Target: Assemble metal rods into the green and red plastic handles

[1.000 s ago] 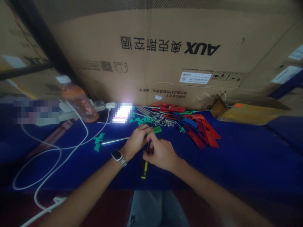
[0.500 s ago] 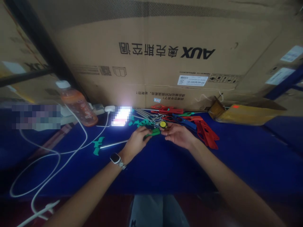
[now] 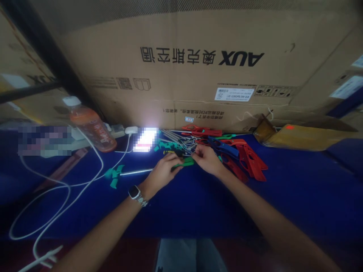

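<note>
My left hand (image 3: 164, 172) is closed around a green long-necked lighter (image 3: 186, 162), whose handle end sticks out past my fingers. Its metal tube (image 3: 136, 172) runs left towards teal plastic parts (image 3: 115, 175) on the blue surface. My right hand (image 3: 208, 160) has its fingers pinched together at the near edge of a pile of metal tubes and wired parts (image 3: 188, 144); whatever they grip is too small to make out. Behind my left hand lies a yellow-and-black screwdriver (image 3: 169, 152), partly hidden. More teal pieces (image 3: 170, 146) are heaped beside the pile.
Red lighter bodies (image 3: 252, 160) and a blue one (image 3: 227, 146) lie right of the pile. A drink bottle (image 3: 92, 126), a glowing phone (image 3: 146, 139) and white cables (image 3: 68, 185) occupy the left. A large carton (image 3: 181, 83) stands behind; a yellow package (image 3: 306, 138) sits back right.
My right hand has carried the screwdriver away from the green lighter, put it down behind my left hand, and now reaches the metal parts. My left hand keeps hold of the lighter.
</note>
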{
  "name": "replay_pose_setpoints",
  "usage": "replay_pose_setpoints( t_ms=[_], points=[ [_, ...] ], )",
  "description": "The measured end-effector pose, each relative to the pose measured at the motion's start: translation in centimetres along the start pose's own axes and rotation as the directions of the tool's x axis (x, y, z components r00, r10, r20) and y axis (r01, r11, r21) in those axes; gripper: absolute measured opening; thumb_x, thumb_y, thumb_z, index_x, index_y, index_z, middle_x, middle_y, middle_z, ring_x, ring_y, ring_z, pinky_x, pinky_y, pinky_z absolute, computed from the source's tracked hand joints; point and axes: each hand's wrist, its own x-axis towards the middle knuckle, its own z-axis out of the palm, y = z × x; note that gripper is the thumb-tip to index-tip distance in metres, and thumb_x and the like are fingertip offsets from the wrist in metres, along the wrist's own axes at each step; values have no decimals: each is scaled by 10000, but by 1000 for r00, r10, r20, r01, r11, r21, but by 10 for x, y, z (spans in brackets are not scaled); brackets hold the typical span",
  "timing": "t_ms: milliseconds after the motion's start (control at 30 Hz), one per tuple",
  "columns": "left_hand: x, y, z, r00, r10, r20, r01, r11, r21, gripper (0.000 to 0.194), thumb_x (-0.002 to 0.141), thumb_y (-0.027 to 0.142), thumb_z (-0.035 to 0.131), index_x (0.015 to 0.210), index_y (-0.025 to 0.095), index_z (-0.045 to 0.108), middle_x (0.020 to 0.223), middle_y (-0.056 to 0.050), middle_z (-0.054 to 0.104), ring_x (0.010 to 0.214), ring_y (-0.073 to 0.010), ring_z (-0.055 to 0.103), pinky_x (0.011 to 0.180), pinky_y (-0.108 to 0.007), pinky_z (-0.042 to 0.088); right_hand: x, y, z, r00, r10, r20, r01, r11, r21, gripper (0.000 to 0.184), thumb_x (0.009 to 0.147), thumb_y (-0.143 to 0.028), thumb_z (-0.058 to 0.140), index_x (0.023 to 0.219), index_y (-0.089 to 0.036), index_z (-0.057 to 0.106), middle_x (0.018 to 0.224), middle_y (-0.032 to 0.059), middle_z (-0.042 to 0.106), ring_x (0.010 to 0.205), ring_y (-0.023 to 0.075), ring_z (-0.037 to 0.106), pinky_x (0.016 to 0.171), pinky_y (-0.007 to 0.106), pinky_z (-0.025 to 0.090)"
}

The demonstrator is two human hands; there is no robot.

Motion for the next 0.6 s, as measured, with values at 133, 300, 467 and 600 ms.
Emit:
replay_pose_setpoints(
  t_ms=[133,300,467,600],
  points=[
    [0,0,0,1000,-5,7,5,1000,14,91,889,133,664,947,197,693,955,-40,664,916,-196,636,829,-355,525,6,-11,-5,976,-217,-12,198,910,-363,52,803,-247,596,829,-212,568,617,-48,585,550,121,517,563,243,360],
    [-1,1,1,1000,7,-10,-8,999,-39,123,907,151,649,998,216,702,1042,-48,685,1005,-195,649,907,-360,526,42,-57,9,911,-131,391,370,678,-635,186,740,-236,652,909,-241,728,874,30,724,788,195,633,632,271,388],
    [-4,-5,3,1000,26,-12,-26,999,-29,98,913,184,652,994,202,704,1033,-55,695,995,-196,659,910,-366,540,77,-85,32,830,94,550,405,578,-708,161,625,-170,717,782,-193,744,771,53,713,678,191,612,585,288,412],
    [-5,-6,3,999,32,6,-32,999,-24,105,916,186,648,1003,202,705,1045,-57,696,1006,-200,656,918,-376,540,84,-82,34,812,110,573,431,549,-716,69,592,-194,731,656,-186,707,663,40,659,613,179,564,578,308,401]
  ],
)
